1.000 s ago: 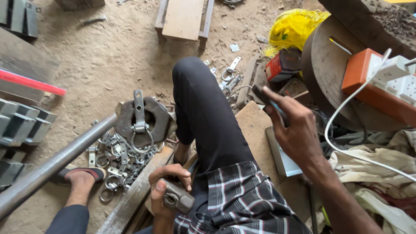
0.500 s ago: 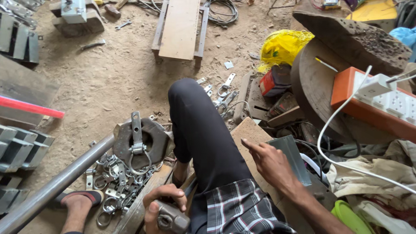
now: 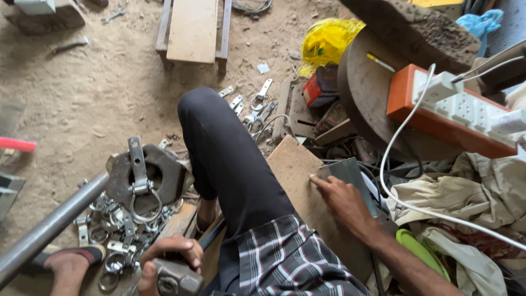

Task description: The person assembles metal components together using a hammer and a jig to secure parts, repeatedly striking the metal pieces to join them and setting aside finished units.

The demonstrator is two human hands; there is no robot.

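**Hands at the raised knee**

Head view: the person sits on a sandy floor with a black-trousered knee [image 3: 219,148] raised. Left of the knee and low in the frame, the left hand [image 3: 167,257] is curled tight round a grey metal tool [image 3: 176,278], beside a heap of metal rings and clamps [image 3: 118,230]. Right of the knee, the right hand [image 3: 342,200] lies nearly flat, fingers loosely spread, on a wooden board [image 3: 296,170], fingertips touching a dark flat plate [image 3: 345,172].
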